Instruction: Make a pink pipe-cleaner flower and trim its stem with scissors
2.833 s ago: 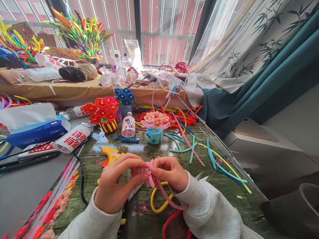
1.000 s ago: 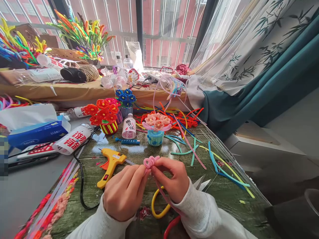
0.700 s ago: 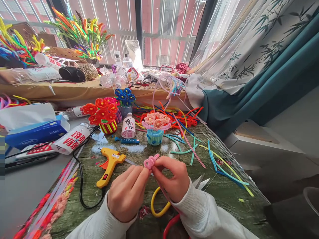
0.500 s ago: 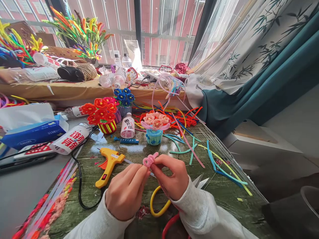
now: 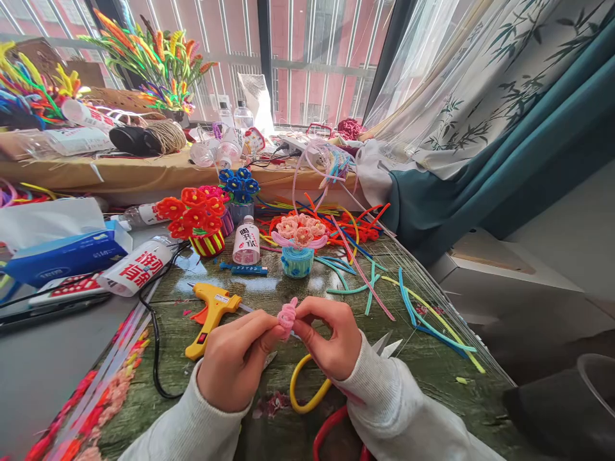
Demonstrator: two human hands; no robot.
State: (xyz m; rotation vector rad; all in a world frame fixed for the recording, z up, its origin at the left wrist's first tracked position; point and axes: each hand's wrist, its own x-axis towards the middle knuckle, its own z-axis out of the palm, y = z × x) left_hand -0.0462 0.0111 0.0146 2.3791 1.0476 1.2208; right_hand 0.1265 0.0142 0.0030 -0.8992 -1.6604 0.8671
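Observation:
Between my fingertips is a small curled piece of pink pipe cleaner [image 5: 287,318]. My left hand [image 5: 236,358] pinches its left side, and my right hand [image 5: 331,336] pinches its right side with thumb and forefinger. Beneath my right wrist lie scissors with one yellow and one red handle loop [image 5: 298,394]; their blades [image 5: 390,346] poke out to the right of the sleeve. A yellow glue gun [image 5: 211,317] rests left of my hands. Beyond them stands a turquoise pot [image 5: 297,262] holding pink pipe-cleaner flowers [image 5: 302,228].
Loose pipe cleaners [image 5: 372,282] lie at the right. Behind are a small bottle [image 5: 246,242], red flowers [image 5: 196,211] and blue flowers [image 5: 239,186]. A tissue pack [image 5: 67,256] and a larger bottle [image 5: 139,266] sit left. The glue gun's black cord [image 5: 156,352] curves across the table.
The pink piece has turned between my fingers, so its loop no longer faces me. My left hand has shifted slightly left and its thumb now shows. The right hand has barely moved.

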